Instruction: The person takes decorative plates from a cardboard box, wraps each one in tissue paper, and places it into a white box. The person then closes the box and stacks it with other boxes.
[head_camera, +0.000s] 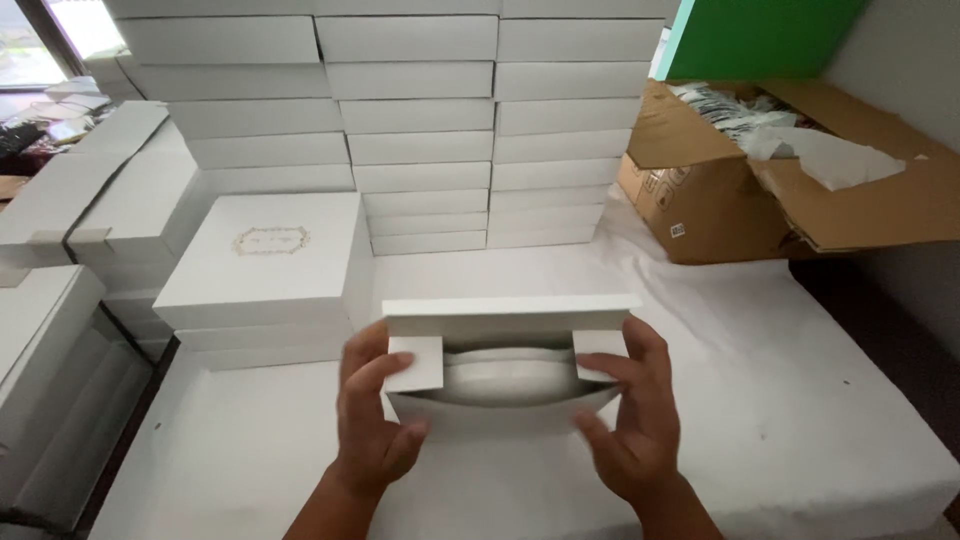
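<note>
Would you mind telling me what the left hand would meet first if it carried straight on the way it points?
Probably the left hand would meet the white box it already grips; depth beyond is unclear.

2 bare forearms come up from the bottom edge of the view, each ending in a bare hand. The left hand (375, 420) wears no glove, ring or watch, and no sleeve shows on the forearm behind it. The right hand (630, 425) is the same: no glove, no ring, no band at the wrist. The fingers are broad, with short, plain nails. No cuff or other clothing shows anywhere in view.
</note>
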